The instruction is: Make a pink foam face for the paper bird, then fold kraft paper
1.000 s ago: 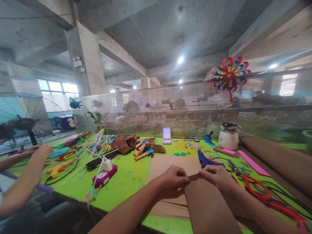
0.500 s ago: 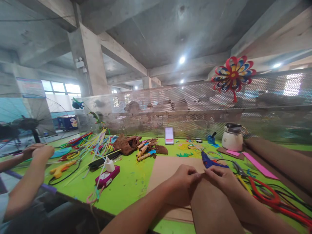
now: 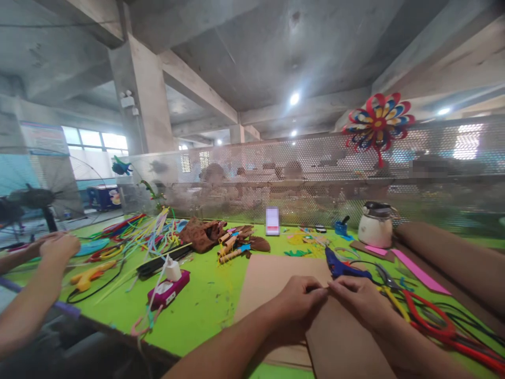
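My left hand (image 3: 296, 305) and my right hand (image 3: 358, 301) meet fingertip to fingertip at the far edge of a brown foam sheet (image 3: 339, 342) that runs toward me. Both hands are closed in a pinch on that edge. The sheet lies over a lighter tan board (image 3: 268, 276) on the green table (image 3: 201, 305). A blue glue gun (image 3: 342, 266) lies just beyond my right hand.
A co-worker's hands (image 3: 55, 245) work at the left beside coloured strips (image 3: 145, 231) and a yellow glue gun (image 3: 84, 276). A pink box (image 3: 168, 289), a phone (image 3: 272, 220), a white kettle (image 3: 376, 223), brown rolls (image 3: 445, 252), red cords (image 3: 434, 321) and a mesh fence (image 3: 315, 173) surround me.
My two hands have drawn closer together on the sheet's far edge, from apart to touching. The view shifted slightly. The co-worker's hands moved a little left.
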Available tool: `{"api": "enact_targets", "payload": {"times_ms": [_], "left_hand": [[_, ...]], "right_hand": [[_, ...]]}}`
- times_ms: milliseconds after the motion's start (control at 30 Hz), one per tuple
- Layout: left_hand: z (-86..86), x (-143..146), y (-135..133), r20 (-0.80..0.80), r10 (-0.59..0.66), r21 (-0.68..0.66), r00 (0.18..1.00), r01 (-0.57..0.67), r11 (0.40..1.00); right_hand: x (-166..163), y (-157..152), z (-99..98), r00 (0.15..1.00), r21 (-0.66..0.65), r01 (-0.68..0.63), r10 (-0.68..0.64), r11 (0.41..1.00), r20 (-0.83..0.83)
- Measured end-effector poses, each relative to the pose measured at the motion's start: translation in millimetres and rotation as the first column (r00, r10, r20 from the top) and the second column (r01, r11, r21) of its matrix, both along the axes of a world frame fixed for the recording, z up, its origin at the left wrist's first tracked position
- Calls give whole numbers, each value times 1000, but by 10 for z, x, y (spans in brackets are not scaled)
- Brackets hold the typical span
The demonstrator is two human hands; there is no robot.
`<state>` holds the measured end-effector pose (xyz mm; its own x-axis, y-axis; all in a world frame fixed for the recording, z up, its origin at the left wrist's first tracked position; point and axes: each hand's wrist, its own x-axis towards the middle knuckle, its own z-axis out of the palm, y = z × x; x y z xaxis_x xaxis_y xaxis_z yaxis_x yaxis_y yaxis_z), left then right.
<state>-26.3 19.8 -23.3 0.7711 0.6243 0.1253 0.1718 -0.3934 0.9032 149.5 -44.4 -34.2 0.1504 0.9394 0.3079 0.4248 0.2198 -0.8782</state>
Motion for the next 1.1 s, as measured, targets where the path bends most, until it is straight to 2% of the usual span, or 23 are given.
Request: {"api": "enact_targets", "payload": {"times_ms": [100,200,300,367,433,500,600,700,867,1033,1100], "left_hand": [[32,9,-13,-32,12,16,999,-12,1000],[65,4,-15,-42,17,89,999,-13,996],[67,-1,10,-57,6,125,998,1,992],[62,-6,30,-78,-8,136,997,19,991],[62,-11,43,-82,-27,145,996,39,989],[64,-15,44,-55,-42,162,998,51,985],[59,-17,30,-21,-54,155,998,56,986],[55,-14,16,-2,-66,48,998,66,997],[95,9,-2,-9,-98,1,995,98,995],[103,0,15,36,-158,-162,987,162,973],[94,-22,69,21,-175,-172,984,176,969]], "right_hand": [[-36,-7,3,999,16,38,-37,999,-31],[-29,-1,-14,996,3,20,-19,1000,-85],[-22,-19,-40,971,-53,-91,77,994,-228],[-37,-47,-49,924,-89,-185,143,979,-356],[-65,-80,-38,868,-105,-254,179,962,-463],[-94,-109,2,840,-113,-269,176,956,-513],[-113,-138,96,883,-126,-192,115,973,-454],[-94,-131,151,939,-139,-108,55,984,-341],[-28,-47,77,991,-70,-65,55,995,-125],[13,-20,74,979,-59,-33,20,998,-205],[26,-28,95,973,-78,-38,20,996,-228]]}}
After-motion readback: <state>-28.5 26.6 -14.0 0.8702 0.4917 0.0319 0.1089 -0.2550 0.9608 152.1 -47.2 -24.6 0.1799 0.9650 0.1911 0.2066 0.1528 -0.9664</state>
